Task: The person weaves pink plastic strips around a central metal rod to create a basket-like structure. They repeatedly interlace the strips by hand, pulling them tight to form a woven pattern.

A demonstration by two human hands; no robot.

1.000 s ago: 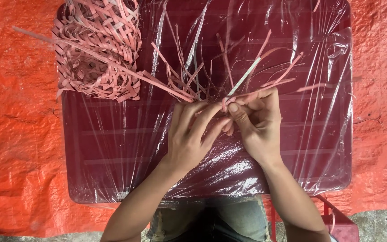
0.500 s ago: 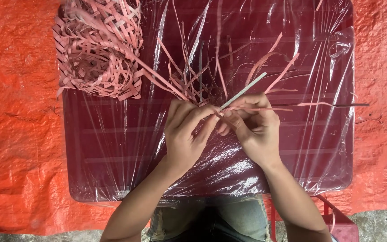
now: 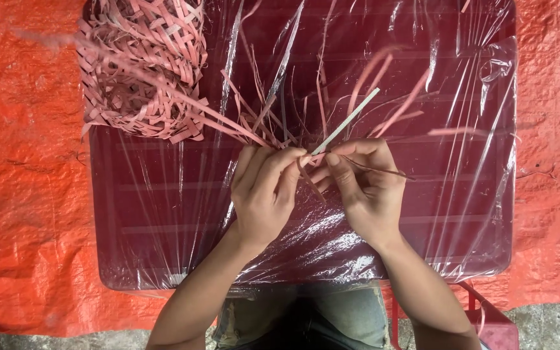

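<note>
While both hands meet near the middle of the bench (image 3: 163, 259), they pinch the same pale strip (image 3: 348, 120), a thin flat sliver lighter than the pink ones around it. Its long axis runs on a slant: the lower end sits between the fingertips, and the free end points up and away toward the far right corner of the bench. The left hand (image 3: 264, 191) is closed narrowly, fingers curled together with the tips pressed on the strip's lower end. The right hand (image 3: 364, 188) is likewise closed on that end, thumb against forefinger, and a thin dark sliver (image 3: 384, 170) leads off from it toward the right edge.

A fan of loose pink strips (image 3: 260, 123) spreads from the hands toward the far edge, and longer ones run on to the woven pink basket (image 3: 140, 68) at the far left corner. The bench is dark red and wrapped in a clear plastic sheet (image 3: 474, 162) whose glare and creases make several strips hard to follow. Where the pale strip's lower end goes is hidden under the fingers. The basket's top is cut off by the frame's upper edge, and one strip tip at its left is blurred. An orange tarp (image 3: 27, 194) lies under the bench.
</note>
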